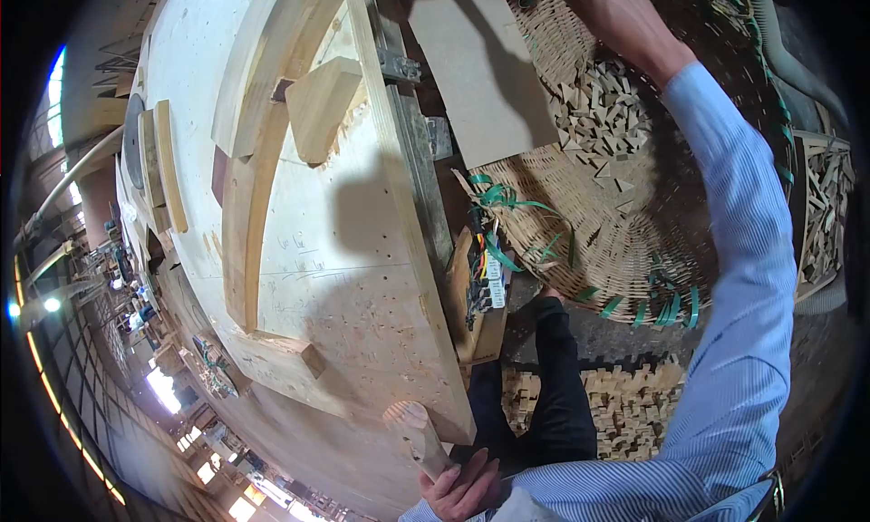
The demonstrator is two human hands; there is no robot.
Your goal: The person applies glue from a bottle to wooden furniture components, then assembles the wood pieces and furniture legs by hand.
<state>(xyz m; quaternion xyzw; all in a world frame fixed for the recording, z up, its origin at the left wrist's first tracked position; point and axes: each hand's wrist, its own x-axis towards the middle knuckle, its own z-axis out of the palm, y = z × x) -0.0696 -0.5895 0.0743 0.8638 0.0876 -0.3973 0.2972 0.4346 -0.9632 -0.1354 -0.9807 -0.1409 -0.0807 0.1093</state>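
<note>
Off the near edge of the plywood desk, just past its corner, the left hand is wrapped shut around a turned wooden dowel. The rounded end of the dowel points up toward the desk edge, apparently just clear of it.

The right hand is stretched away over a big woven basket holding small cut wood blocks. The fingers run out of frame at the top, so whether that hand is wide or closed I cannot tell. A blue striped sleeve covers the arm.

On the desk sits a curved wooden jig, with a loose wedge-shaped block resting against it (pencil marks and drilled holes show on the bare board). A flat board leans across the basket rim. More small blocks are heaped on the floor beside a dark trouser leg.

Judging the dowel: stiff, light, smooth-turned, so likely a bit slick in a dry palm. It is not fragile. A full wrap around mid-shaft, as held now, looks the sound grip.
</note>
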